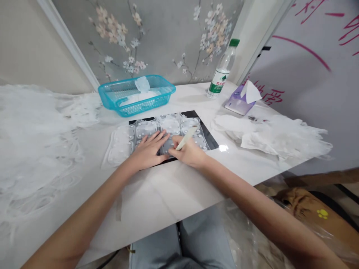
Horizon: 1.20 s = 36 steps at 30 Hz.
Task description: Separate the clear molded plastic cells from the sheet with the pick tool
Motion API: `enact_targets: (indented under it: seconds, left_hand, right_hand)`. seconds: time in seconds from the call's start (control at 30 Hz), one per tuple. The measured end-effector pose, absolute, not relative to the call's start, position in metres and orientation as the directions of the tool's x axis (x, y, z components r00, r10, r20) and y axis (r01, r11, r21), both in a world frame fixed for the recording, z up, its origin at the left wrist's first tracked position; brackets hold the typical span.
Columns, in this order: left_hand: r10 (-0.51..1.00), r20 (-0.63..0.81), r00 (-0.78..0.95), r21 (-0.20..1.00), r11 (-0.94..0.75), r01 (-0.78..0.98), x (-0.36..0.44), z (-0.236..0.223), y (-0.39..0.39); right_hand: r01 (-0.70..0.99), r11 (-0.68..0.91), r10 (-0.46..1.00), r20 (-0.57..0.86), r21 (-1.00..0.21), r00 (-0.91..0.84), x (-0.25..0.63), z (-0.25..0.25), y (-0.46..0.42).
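Observation:
A translucent sheet with several rounded, dotted panels (147,127) lies over a black board (206,135) on the white table. My left hand (150,149) rests flat on the sheet with its fingers spread. Close beside it, my right hand (189,151) is closed round a pale, pen-like tool (186,138), whose upper end points up and to the right. The tool's lower tip is hidden by my fingers, near the lower middle of the sheet. On the left, part of the translucent sheet hangs past the board onto the table.
A blue plastic basket (112,106) holding white translucent pieces stands behind the board. To its right are a water bottle (220,76) with a green cap and a purple tissue pack (239,101). Heaps of white translucent sheets lie at the left (33,138) and right (275,136).

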<state>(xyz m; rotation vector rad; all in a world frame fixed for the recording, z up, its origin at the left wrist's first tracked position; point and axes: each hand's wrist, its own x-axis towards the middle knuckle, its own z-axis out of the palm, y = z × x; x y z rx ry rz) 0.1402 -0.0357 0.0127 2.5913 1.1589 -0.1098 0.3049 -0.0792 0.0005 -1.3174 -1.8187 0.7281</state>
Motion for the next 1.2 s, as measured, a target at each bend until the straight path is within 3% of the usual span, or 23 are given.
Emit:
enact_targets:
  seconds: [0.3,0.57,0.77,0.93,1.2]
  left_hand:
    - [0.707,-0.192,0.681,0.252,-0.635,0.731,0.138,0.013,-0.037]
    - [0.706,-0.145,0.693,0.240,-0.654,0.717,0.137,0.008,-0.035]
    - [0.700,-0.155,0.697,0.241,-0.657,0.714,0.137,0.010,-0.036]
    - [0.704,-0.159,0.692,0.250,-0.650,0.718,0.136,0.011,-0.036]
    - [0.711,-0.176,0.681,0.245,-0.639,0.730,0.137,0.013,-0.037]
  right_hand:
    - [0.660,0.309,0.949,0.176,-0.685,-0.262,0.332,0.010,-0.079]
    - [0.513,0.395,0.910,0.249,-0.762,-0.331,0.312,0.007,-0.069]
    - [0.502,0.416,0.895,0.243,-0.758,-0.375,0.299,0.008,-0.061]
    - [0.592,0.443,0.874,0.176,-0.673,-0.454,0.316,0.014,-0.063]
    - [0.684,0.379,0.910,0.119,-0.623,-0.396,0.339,0.014,-0.068]
